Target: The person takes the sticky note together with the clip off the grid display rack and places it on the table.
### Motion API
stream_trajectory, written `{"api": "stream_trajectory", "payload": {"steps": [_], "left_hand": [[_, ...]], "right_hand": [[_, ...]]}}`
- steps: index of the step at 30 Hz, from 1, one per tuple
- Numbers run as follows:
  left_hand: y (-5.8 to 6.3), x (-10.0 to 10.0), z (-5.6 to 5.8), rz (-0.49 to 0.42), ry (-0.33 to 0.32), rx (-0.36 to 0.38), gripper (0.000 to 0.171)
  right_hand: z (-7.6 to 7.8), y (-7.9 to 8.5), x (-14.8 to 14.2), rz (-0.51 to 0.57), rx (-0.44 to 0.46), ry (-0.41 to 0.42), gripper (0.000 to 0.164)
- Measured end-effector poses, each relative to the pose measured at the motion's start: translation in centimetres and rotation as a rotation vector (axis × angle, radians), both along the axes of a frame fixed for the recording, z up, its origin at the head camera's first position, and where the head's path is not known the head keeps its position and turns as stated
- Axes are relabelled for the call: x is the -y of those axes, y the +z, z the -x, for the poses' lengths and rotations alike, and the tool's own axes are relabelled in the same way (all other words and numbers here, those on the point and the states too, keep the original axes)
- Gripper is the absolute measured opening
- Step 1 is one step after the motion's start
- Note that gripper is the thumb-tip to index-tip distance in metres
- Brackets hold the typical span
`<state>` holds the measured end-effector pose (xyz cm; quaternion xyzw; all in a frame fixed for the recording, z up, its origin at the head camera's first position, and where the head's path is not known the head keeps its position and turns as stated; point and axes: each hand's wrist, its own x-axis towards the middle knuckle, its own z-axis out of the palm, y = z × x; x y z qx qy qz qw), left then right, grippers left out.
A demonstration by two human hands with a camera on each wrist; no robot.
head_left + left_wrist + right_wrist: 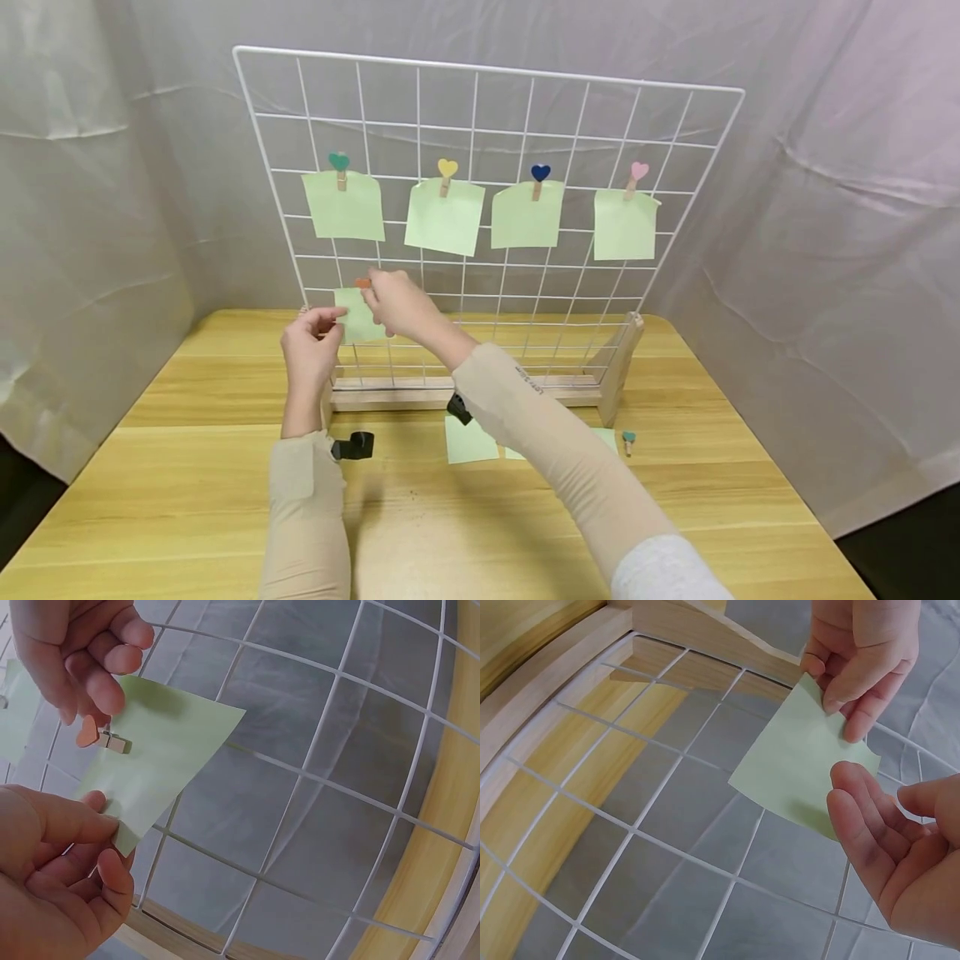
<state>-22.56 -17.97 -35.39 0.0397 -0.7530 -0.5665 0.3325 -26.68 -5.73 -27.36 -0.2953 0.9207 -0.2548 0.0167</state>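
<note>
A pale green paper note (357, 323) hangs against the lower left of a white wire grid (487, 265). At its top edge sits a small wooden clothespin with an orange heart (88, 733), clipped on the note. My left hand (310, 348) pinches the note's left corner between thumb and finger. My right hand (403, 302) is beside the clothespin; in the right wrist view its fingers (862, 817) are loosely bent, with the thumb apart from them and nothing between. The right hand hides part of the clothespin in the head view.
Higher on the grid, several green notes (446, 218) hang from heart clothespins. Wooden feet (621, 367) hold the grid up on the wood table (187, 500). More green notes (471, 442) and a teal heart clothespin (628, 442) lie in front, partly behind the right arm.
</note>
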Motion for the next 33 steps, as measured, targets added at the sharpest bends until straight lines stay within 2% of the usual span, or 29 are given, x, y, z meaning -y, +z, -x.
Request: {"api": "stream_trajectory", "payload": {"steps": [5, 10, 15, 22, 33], "left_hand": [[0.06, 0.02, -0.06, 0.003, 0.007, 0.024, 0.017], [-0.07, 0.06, 0.01, 0.017, 0.004, 0.043, 0.017], [-0.19, 0.07, 0.09, 0.018, -0.008, 0.04, 0.016], [0.04, 0.02, 0.02, -0.001, -0.035, 0.072, 0.016], [0.12, 0.0, 0.14, -0.01, -0.035, 0.084, 0.016]], "right_hand": [[0.01, -0.03, 0.01, -0.003, -0.006, -0.007, 0.018], [0.12, -0.06, 0.03, 0.006, -0.015, -0.022, 0.021], [0.42, -0.23, -0.01, 0.053, -0.038, -0.03, 0.026], [0.57, -0.17, -0.12, 0.101, -0.05, -0.039, 0.023], [0.69, -0.15, -0.07, 0.089, -0.091, -0.038, 0.019]]}}
